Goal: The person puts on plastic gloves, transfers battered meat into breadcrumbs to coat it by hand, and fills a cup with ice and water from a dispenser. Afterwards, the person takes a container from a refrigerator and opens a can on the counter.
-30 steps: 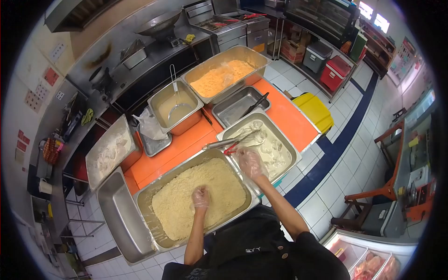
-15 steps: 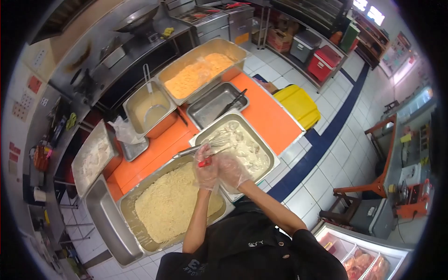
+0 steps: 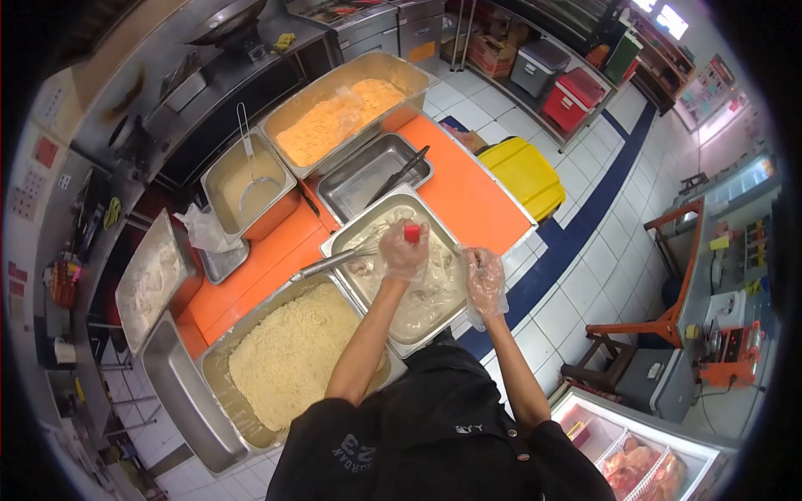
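My left hand (image 3: 405, 253), in a clear plastic glove, is closed around a small object with a red end (image 3: 412, 233); the rest of it is hidden. This hand is over a metal pan (image 3: 336, 248) of pale, wet batter (image 3: 426, 309) with lumps in it. Beside it a whisk (image 3: 322, 265) rests across the pan's left rim, its wires in the batter. My right hand (image 3: 484, 282), also gloved, is at the pan's right rim with curled fingers, seemingly gripping the edge. Left of the pan, a deep tray (image 3: 219, 367) holds pale yellow crumbly flour (image 3: 288, 351).
On the orange table (image 3: 472, 196) stand a shallow pan with a black-handled utensil (image 3: 399, 175), a container of orange powder (image 3: 347, 117), and a batter container with a ladle (image 3: 248, 150). A yellow lid (image 3: 522, 179) is beyond the table. An open freezer (image 3: 643, 442) is at lower right.
My hands have moved apart from each other. The left has gone up over the batter with the red-ended object; the right has moved right to the pan's rim.
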